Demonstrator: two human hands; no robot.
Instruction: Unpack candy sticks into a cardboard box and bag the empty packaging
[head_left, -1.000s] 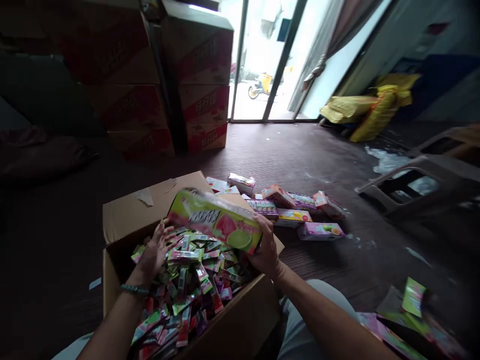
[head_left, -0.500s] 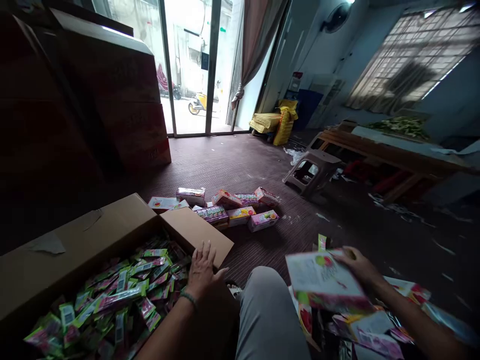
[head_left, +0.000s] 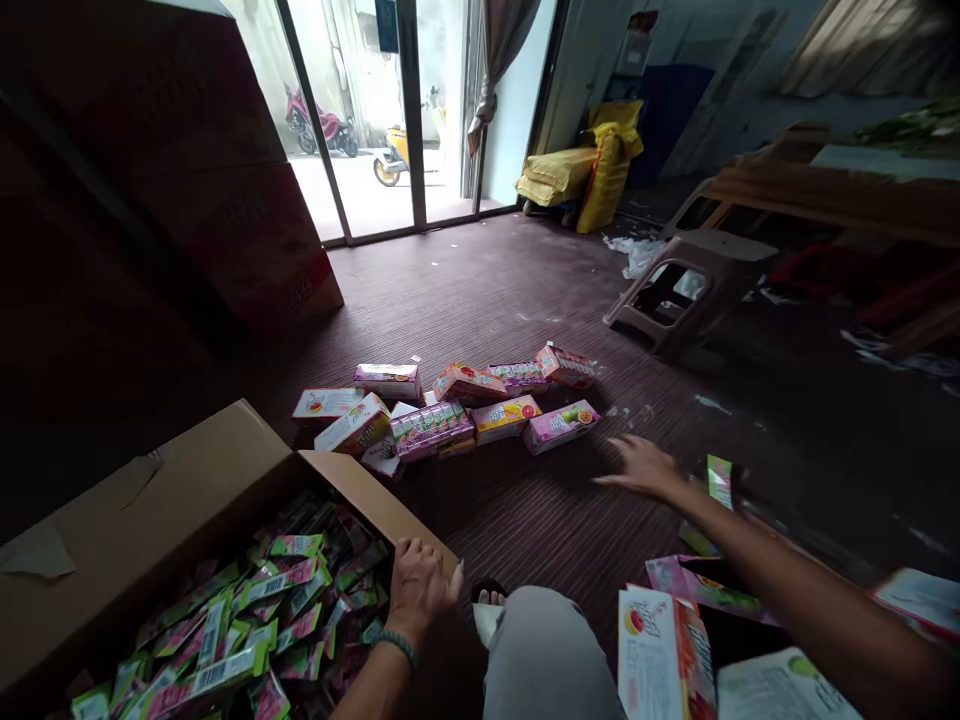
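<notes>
My left hand (head_left: 421, 588) has its fingers curled over the edge of a flap (head_left: 375, 495) on the large cardboard box (head_left: 187, 490). Many green and pink sachets (head_left: 285, 580) lie heaped inside that box. Above the floor, my right hand (head_left: 637, 465) is stretched forward, fingers apart and holding nothing. Closest to it is a pink and purple carton (head_left: 561, 426), which it does not touch. That carton lies at the right end of a group of small printed cartons, among them a yellow-fronted one (head_left: 507, 418) and one with a purple row pattern (head_left: 433, 430).
More cartons, including a white and orange one (head_left: 664, 650), lie by my right knee. A green sachet (head_left: 719, 480) is near my right forearm. A plastic stool (head_left: 690, 285) stands ahead right. Large stacked boxes (head_left: 247, 220) rise at left; yellow sacks (head_left: 600, 170) sit near the glass door.
The white and pink carton has left my right hand, which has moved forward and left, empty. My left hand now curls over the flap's edge instead of lying spread on it. The view has tilted down.
</notes>
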